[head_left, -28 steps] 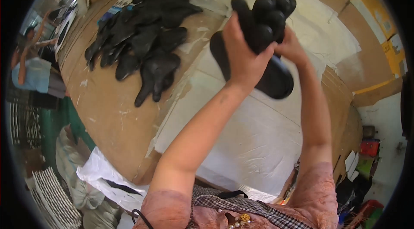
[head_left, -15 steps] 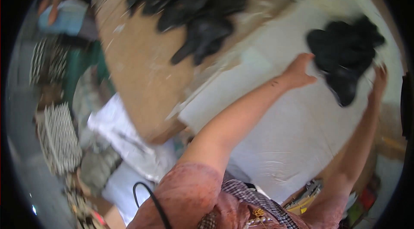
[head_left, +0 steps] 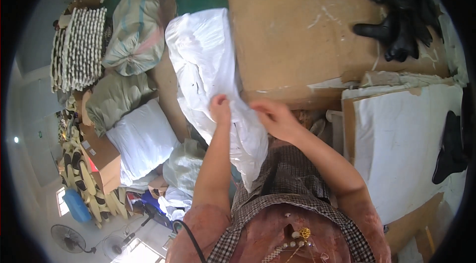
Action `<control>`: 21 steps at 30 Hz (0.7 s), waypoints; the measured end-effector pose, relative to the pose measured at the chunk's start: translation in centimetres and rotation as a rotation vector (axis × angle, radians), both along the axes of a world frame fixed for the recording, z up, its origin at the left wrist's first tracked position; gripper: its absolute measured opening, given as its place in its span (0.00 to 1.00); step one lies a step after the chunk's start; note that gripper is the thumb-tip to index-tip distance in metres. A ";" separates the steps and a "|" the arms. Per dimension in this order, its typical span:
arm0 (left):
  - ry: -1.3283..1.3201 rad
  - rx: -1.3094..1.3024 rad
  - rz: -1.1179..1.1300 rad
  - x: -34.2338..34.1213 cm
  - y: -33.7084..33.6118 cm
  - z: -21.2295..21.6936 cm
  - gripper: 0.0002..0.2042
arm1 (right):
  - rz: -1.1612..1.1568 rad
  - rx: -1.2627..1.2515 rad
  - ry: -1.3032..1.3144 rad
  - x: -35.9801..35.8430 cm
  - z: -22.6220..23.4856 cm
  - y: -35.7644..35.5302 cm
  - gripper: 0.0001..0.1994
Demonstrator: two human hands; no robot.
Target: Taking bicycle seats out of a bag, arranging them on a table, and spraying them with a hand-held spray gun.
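Observation:
A large white plastic sack [head_left: 201, 50] hangs in creases in front of me, beside the edge of a brown cardboard-topped table. My left hand [head_left: 220, 109] is closed on the sack's middle, its fingers curled into the plastic. My right hand [head_left: 277, 120] is at the sack's right side, fingertips bent together at its edge. Whatever the sack contains is hidden. Black limp pieces [head_left: 401, 30], shaped like gloves or boots, lie in a heap on the cardboard tabletop [head_left: 292, 30], away from both hands.
A white-covered surface [head_left: 396, 134] at the right bears another black piece [head_left: 451, 149]. At left are a striped woven sack [head_left: 136, 27], a grey-green sack [head_left: 119, 97], a white sack [head_left: 144, 139], stacked pale pieces [head_left: 79, 50] and a cardboard box [head_left: 101, 156].
Both hands have left the black pieces over the white-covered surface at the right. They are now together at the white sack, and the view has swung left.

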State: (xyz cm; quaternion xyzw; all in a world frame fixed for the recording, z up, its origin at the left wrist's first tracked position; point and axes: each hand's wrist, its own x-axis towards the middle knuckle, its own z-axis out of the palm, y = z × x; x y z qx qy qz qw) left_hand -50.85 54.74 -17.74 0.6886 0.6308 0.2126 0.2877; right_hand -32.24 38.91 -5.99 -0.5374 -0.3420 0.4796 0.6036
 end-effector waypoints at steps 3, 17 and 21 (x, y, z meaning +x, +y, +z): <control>-0.266 -0.314 0.043 -5.1 3.8 2.5 0.05 | 0.056 0.031 -0.377 -6.4 -5.7 8.4 0.14; 0.235 -0.420 -0.140 -15.5 15.4 2.2 0.22 | 0.629 -0.371 -0.948 -11.2 -9.2 13.6 0.12; -0.311 -0.947 0.417 -12.2 12.0 -3.8 0.19 | 0.271 -0.264 -0.775 -13.9 -13.8 21.4 0.27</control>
